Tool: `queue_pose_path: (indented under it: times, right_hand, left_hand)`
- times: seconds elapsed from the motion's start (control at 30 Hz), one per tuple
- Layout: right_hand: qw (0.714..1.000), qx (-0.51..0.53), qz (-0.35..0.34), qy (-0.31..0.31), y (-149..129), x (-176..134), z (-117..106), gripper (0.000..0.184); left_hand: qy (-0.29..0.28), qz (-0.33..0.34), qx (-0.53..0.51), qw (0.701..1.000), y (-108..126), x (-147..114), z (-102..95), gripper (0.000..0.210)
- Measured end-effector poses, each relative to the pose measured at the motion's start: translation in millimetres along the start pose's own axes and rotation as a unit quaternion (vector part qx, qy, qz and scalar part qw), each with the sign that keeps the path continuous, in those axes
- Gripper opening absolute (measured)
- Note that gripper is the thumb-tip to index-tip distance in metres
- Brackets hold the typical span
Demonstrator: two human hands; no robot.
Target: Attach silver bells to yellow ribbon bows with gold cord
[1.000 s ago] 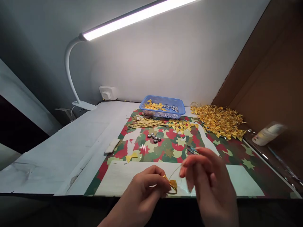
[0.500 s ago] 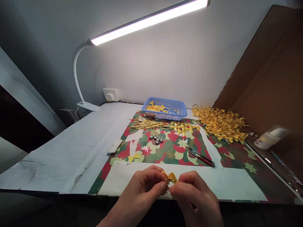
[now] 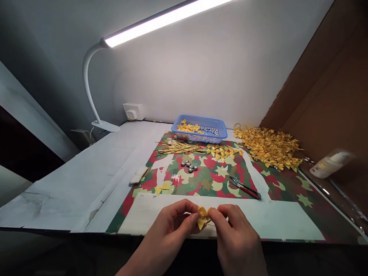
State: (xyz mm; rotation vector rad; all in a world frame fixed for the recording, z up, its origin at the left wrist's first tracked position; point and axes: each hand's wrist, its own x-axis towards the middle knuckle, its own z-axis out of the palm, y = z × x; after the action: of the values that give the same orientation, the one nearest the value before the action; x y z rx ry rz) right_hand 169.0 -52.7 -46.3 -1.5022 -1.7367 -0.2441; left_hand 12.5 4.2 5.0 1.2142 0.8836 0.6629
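Observation:
Between my two hands, over the front edge of the table, is a small yellow ribbon bow [image 3: 202, 217] with a gold tie round its middle. My left hand [image 3: 176, 226] pinches its left side between thumb and fingers. At its right side, the thumb and fingers of my right hand [image 3: 237, 235] are closed on it. Farther back on the camouflage-patterned sheet lie several silver bells [image 3: 189, 166], a bundle of gold twist ties [image 3: 179, 148] and a group of yellow bows [image 3: 222, 152]. Red-handled thread snips [image 3: 244, 187] rest to the right.
A blue basket [image 3: 201, 138] with bows and silver bells stands by the wall. Right of it is a large heap of gold bows [image 3: 268, 147], then a white bottle [image 3: 329, 165] beside a cardboard panel [image 3: 324, 96]. A lamp [image 3: 103, 125] stands at the left.
The bow has turned so its tied middle faces me. My right hand has shifted slightly and its fingers now press against the bow. The view has tilted a little.

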Motion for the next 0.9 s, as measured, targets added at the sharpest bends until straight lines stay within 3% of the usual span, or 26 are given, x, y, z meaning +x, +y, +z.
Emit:
queue_pose_path:
  times: [0.13,0.23,0.4,0.63,0.9]
  right_hand:
    - [0.999,0.023,0.003,-0.031,-0.2,0.5,-0.8,0.023]
    - [0.997,0.052,0.026,-0.043,-1.1,-0.7,1.1,0.020]
    - [1.000,0.017,0.013,-0.020,-2.8,-1.4,2.9,0.019]
    - [0.995,0.077,0.029,-0.059,-0.4,0.6,0.7,0.022]
    - [0.990,0.126,0.038,-0.050,-3.0,0.8,4.3,0.019]
  left_hand:
    - [0.025,0.003,-0.017,1.000,-1.8,1.9,2.1,0.026]
    - [0.007,-0.004,-0.003,1.000,-5.8,3.0,0.9,0.026]
    - [-0.003,-0.005,0.007,1.000,-10.5,3.9,-1.3,0.026]
    - [0.003,0.003,-0.005,1.000,-12.9,4.2,-1.4,0.029]
    - [0.003,0.028,0.086,0.996,-19.7,4.8,-0.8,0.022]
